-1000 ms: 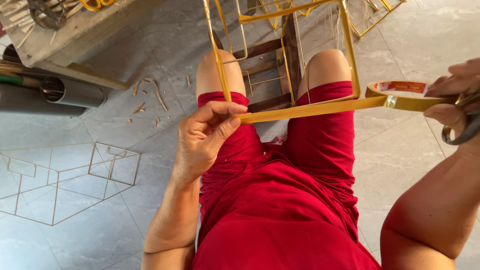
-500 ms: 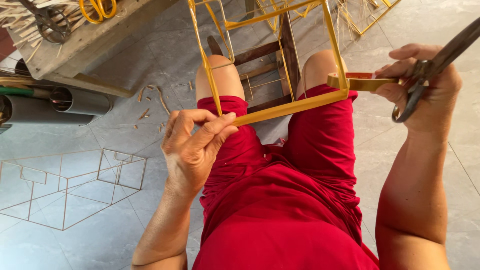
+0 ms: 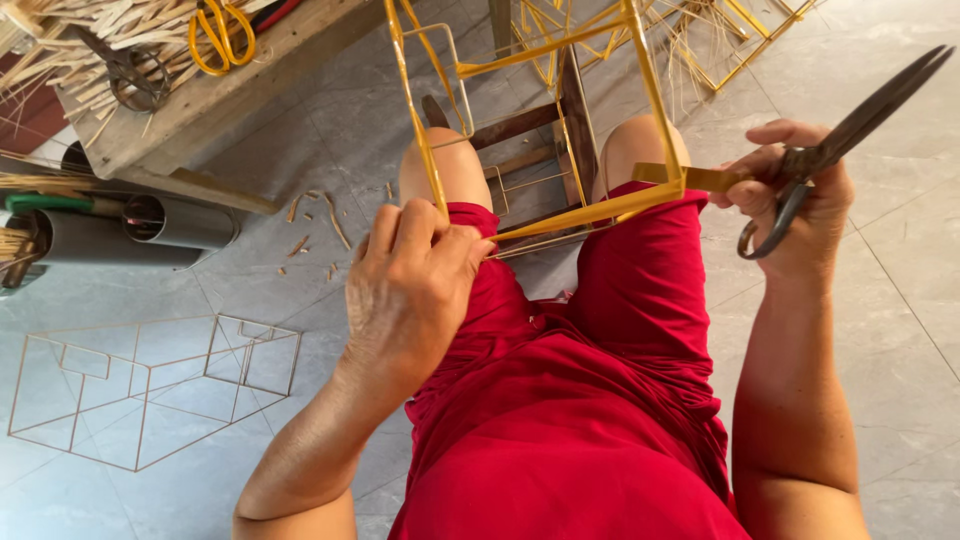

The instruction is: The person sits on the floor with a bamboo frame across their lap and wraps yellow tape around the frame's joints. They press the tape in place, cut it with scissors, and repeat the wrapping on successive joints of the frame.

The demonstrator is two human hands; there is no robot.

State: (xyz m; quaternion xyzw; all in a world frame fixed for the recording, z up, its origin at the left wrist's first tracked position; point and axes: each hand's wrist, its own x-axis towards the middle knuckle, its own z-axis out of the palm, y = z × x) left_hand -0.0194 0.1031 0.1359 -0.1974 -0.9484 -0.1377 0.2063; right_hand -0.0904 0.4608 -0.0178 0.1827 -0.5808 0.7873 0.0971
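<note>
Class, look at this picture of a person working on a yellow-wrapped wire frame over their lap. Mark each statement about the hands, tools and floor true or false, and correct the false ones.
1. The right hand holds dark metal scissors. True.
2. The left hand grips a hammer. False: it pinches the lower edge of the yellow-wrapped wire frame.
3. A bare thin wire box frame lies on the grey tiled floor. True.
4. The yellow-handled scissors lie on the floor. False: they rest on the wooden bench.
5. The person wears blue trousers. False: the red shorts are red.
</note>
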